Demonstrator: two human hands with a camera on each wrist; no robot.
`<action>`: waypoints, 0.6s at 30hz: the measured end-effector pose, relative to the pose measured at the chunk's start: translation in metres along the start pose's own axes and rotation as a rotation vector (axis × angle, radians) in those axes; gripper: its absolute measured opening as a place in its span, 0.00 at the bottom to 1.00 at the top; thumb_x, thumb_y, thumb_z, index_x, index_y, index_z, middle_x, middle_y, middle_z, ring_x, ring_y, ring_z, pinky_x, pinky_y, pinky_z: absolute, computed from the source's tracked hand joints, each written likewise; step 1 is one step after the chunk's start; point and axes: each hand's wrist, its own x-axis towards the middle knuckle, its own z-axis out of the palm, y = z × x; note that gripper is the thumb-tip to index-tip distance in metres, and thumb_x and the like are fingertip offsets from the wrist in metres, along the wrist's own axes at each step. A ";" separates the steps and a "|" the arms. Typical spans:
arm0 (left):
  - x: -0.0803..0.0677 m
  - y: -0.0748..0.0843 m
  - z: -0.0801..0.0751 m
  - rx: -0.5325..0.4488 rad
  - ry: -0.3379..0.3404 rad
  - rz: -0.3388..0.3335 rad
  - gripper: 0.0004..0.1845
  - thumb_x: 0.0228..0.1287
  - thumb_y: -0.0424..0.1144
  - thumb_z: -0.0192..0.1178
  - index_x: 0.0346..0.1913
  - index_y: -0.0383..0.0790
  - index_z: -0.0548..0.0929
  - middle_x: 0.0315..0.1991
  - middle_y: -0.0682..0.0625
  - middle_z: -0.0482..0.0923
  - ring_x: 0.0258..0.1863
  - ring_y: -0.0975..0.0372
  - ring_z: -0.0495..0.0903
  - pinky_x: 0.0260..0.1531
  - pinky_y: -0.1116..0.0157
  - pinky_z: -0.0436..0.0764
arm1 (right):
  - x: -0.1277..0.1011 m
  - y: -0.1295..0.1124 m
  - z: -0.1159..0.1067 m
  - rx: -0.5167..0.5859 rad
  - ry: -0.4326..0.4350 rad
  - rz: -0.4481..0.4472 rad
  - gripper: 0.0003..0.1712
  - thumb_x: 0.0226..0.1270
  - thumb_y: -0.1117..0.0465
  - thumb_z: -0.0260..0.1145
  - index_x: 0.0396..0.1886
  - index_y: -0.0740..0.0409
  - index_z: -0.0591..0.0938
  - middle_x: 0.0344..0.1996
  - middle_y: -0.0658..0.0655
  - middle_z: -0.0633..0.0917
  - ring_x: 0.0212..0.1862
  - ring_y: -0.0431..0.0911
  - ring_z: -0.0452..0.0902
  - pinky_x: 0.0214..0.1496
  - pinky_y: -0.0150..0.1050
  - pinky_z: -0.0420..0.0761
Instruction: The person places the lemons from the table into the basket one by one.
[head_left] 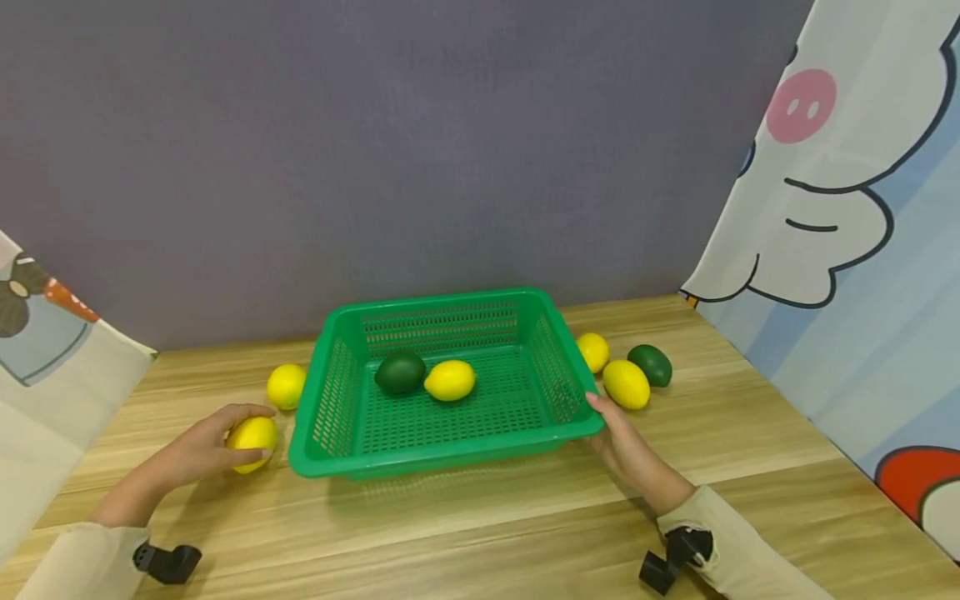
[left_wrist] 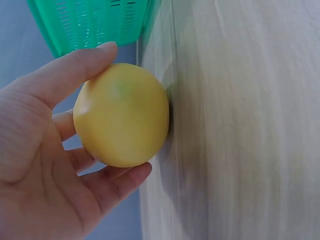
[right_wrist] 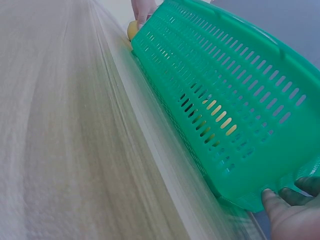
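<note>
My left hand (head_left: 206, 446) holds a yellow lemon (head_left: 253, 443) low over the table, left of the green basket. In the left wrist view, thumb and fingers curve around this lemon (left_wrist: 122, 116), which looks round and smooth from here. At the basket's front right corner, my right hand (head_left: 626, 450) grips the green plastic basket (head_left: 450, 460), thumb at the rim and fingers below. Inside the basket, a dark green avocado (head_left: 400, 372) lies beside another lemon (head_left: 451, 381). In the right wrist view, fingertips (right_wrist: 270, 197) press against the basket's lower end.
Another yellow fruit (head_left: 287, 387) lies just left of the basket. To the right of it are two more yellow fruits, one round (head_left: 593, 352) and one oval (head_left: 627, 384), with a second avocado (head_left: 651, 365). A grey partition (head_left: 450, 150) stands behind the wooden table (head_left: 420, 542).
</note>
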 end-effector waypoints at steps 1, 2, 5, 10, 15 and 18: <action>0.000 -0.001 0.000 -0.002 0.002 0.006 0.30 0.57 0.39 0.67 0.60 0.30 0.70 0.55 0.31 0.69 0.43 0.61 0.71 0.33 0.69 0.75 | 0.000 0.000 0.000 0.003 -0.001 -0.001 0.19 0.78 0.52 0.36 0.54 0.52 0.71 0.42 0.44 0.79 0.48 0.37 0.73 0.54 0.31 0.70; 0.000 -0.002 0.001 0.000 0.006 0.013 0.30 0.57 0.39 0.67 0.60 0.30 0.70 0.55 0.31 0.69 0.42 0.62 0.71 0.32 0.69 0.75 | 0.000 0.000 0.000 0.006 -0.005 -0.002 0.19 0.78 0.52 0.35 0.54 0.51 0.71 0.42 0.44 0.79 0.48 0.37 0.73 0.54 0.31 0.70; 0.000 -0.003 0.002 -0.012 0.007 0.026 0.32 0.55 0.38 0.68 0.60 0.30 0.69 0.55 0.31 0.69 0.40 0.64 0.71 0.31 0.69 0.74 | 0.000 0.001 -0.001 0.012 -0.017 -0.011 0.19 0.78 0.53 0.35 0.53 0.51 0.71 0.42 0.44 0.80 0.48 0.37 0.73 0.54 0.31 0.70; 0.000 -0.005 0.003 -0.030 0.005 0.042 0.33 0.53 0.37 0.69 0.60 0.30 0.68 0.53 0.32 0.68 0.38 0.65 0.70 0.30 0.69 0.74 | -0.001 0.001 -0.001 0.013 -0.027 -0.019 0.20 0.78 0.53 0.35 0.53 0.51 0.72 0.43 0.44 0.80 0.48 0.37 0.73 0.54 0.30 0.70; 0.000 -0.006 0.003 -0.029 0.003 0.046 0.33 0.53 0.37 0.69 0.60 0.31 0.68 0.54 0.32 0.68 0.38 0.67 0.70 0.30 0.69 0.74 | 0.000 0.001 -0.001 0.008 -0.016 -0.010 0.20 0.78 0.52 0.36 0.54 0.52 0.71 0.43 0.45 0.79 0.49 0.37 0.73 0.55 0.30 0.70; 0.000 -0.005 0.003 -0.019 0.008 0.048 0.32 0.54 0.37 0.69 0.61 0.31 0.69 0.54 0.32 0.69 0.38 0.68 0.70 0.30 0.69 0.74 | 0.001 0.001 -0.001 0.003 -0.028 -0.016 0.20 0.78 0.52 0.35 0.52 0.52 0.72 0.42 0.44 0.79 0.48 0.37 0.73 0.55 0.30 0.70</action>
